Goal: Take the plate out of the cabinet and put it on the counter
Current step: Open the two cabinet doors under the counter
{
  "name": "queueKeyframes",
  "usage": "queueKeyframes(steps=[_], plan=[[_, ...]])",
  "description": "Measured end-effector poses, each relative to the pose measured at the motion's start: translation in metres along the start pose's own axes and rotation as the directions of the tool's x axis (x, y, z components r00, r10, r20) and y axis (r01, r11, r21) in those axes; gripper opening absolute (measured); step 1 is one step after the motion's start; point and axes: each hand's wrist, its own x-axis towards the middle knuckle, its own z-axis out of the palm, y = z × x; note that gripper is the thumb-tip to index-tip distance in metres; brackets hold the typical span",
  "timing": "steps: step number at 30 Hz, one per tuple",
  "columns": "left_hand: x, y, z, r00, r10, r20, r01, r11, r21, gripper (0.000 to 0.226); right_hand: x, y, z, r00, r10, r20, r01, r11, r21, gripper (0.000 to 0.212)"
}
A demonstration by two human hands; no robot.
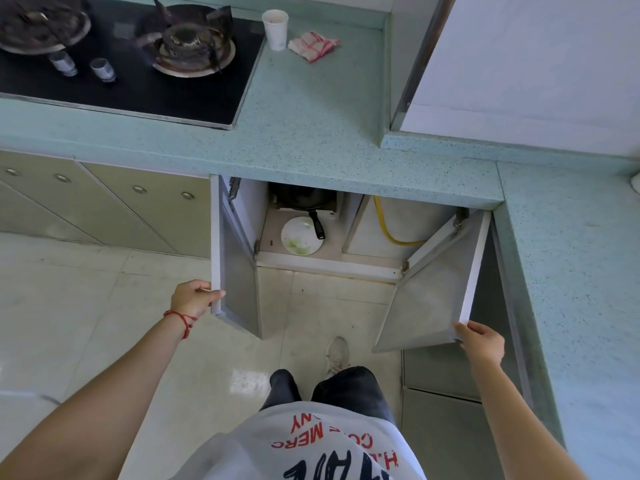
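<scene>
a single head-worn wide-angle view looks steeply down and forward from above the tabletop (pixel 311 109), with the open cabinet (pixel 332 237) low at centre, the floor (pixel 86 306) near, and the person's own torso at the bottom edge.

Desk (pixel 311 133): runs across the top and turns down the right side.
Stove (pixel 121 71): set in the desk, far left.
Cup (pixel 275 29): on the desk, just right of the stove.
Cloth (pixel 313 46): on the desk, just right of the cup.
Cabinet (pixel 346 265): under the desk, both doors swung out.
Plate (pixel 300 236): on the cabinet floor, left half, near the front.
Pan (pixel 301 199): behind the plate, handle reaching over the plate's right rim.
Hose (pixel 388 230): in the cabinet's right half.
Left hand (pixel 192 299): fingers on the left door (pixel 239 285) outer edge.
Right hand (pixel 483 342): fingers on the right door (pixel 436 289) outer corner.
</scene>
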Motion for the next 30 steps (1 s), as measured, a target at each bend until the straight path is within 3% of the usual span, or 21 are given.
queueKeyframes(steps=[9, 12, 14, 17, 20, 22, 25, 30], plan=[[-0.006, 0.004, 0.003, 0.992, 0.111, -0.052, -0.097, 0.971, 0.219, 0.012, -0.001, 0.007, -0.016, 0.996, -0.024, -0.085, 0.015, 0.995, -0.099, 0.033], [-0.006, 0.001, -0.002, 0.982, 0.183, -0.050, -0.159, 0.937, 0.311, 0.039, -0.005, 0.007, -0.018, 0.993, -0.042, -0.115, 0.026, 0.991, -0.132, 0.033], [-0.007, -0.002, -0.006, 0.972, 0.227, -0.060, -0.191, 0.912, 0.362, 0.046, -0.008, 0.009, -0.019, 0.990, -0.051, -0.129, 0.033, 0.990, -0.140, 0.033], [-0.011, -0.004, -0.010, 0.972, 0.223, -0.078, -0.178, 0.907, 0.381, 0.036, -0.016, 0.013, -0.019, 0.987, -0.066, -0.150, 0.042, 0.987, -0.157, 0.034], [-0.023, -0.005, -0.013, 0.968, 0.239, -0.080, -0.180, 0.877, 0.446, 0.010, -0.027, 0.019, -0.017, 0.984, -0.074, -0.160, 0.046, 0.983, -0.175, 0.036], [-0.028, -0.011, -0.014, 0.949, 0.311, -0.054, -0.228, 0.794, 0.563, 0.019, -0.037, 0.020, -0.013, 0.984, -0.078, -0.163, 0.049, 0.983, -0.174, 0.043], [-0.042, -0.020, -0.007, 0.888, 0.456, 0.058, -0.380, 0.657, 0.652, 0.045, -0.060, 0.025, 0.004, 0.988, -0.108, -0.106, 0.087, 0.979, -0.182, 0.045], [-0.069, -0.019, 0.019, 0.826, 0.525, 0.207, -0.528, 0.592, 0.609, 0.046, -0.105, 0.033, 0.042, 0.931, -0.308, 0.193, 0.346, 0.914, -0.213, 0.044]])
